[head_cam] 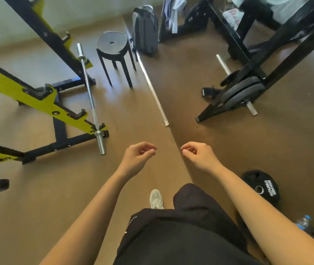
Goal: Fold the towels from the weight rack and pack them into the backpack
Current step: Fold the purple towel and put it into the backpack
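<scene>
The left hand (140, 153) and right hand (197, 153) are loosely curled and hold nothing. The towels (173, 18) look soft and floppy; grab them by the corners.

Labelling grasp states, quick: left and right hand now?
Left hand: open, loosely curled, holding nothing.
Right hand: open, loosely curled, holding nothing.

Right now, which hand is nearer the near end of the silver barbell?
Left. The left hand hovers just right of the near end of the barbell; the right hand is farther right, beyond the floor seam. Both hold nothing.
</scene>
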### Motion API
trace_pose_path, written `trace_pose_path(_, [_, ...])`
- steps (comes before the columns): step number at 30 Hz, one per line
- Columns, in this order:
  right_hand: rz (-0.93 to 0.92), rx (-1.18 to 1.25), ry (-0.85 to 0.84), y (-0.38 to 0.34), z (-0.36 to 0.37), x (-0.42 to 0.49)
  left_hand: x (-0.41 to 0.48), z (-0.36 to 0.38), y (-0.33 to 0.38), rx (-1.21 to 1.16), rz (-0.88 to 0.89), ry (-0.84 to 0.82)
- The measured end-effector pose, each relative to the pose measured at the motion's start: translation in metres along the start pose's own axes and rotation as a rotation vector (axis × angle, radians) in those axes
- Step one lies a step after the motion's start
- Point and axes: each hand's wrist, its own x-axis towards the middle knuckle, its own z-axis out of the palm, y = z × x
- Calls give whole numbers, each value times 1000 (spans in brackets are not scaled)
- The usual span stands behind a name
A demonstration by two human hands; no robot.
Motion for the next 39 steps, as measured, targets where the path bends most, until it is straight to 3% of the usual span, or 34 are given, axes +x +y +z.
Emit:
trace_pose_path(12, [55, 176, 40, -57, -100, 274, 270, -76, 99, 48, -50, -39])
trace_pose_path(24, [15, -67, -140, -172, -183, 562, 531, -175, 158, -83, -86, 10])
trace_pose_path(33, [128, 16, -78, -275, -239, 777, 782, -292, 201, -83, -132, -31])
trace_pose_path(39, [159, 76, 17, -297, -303, 911, 944, -336, 259, 6, -129, -80])
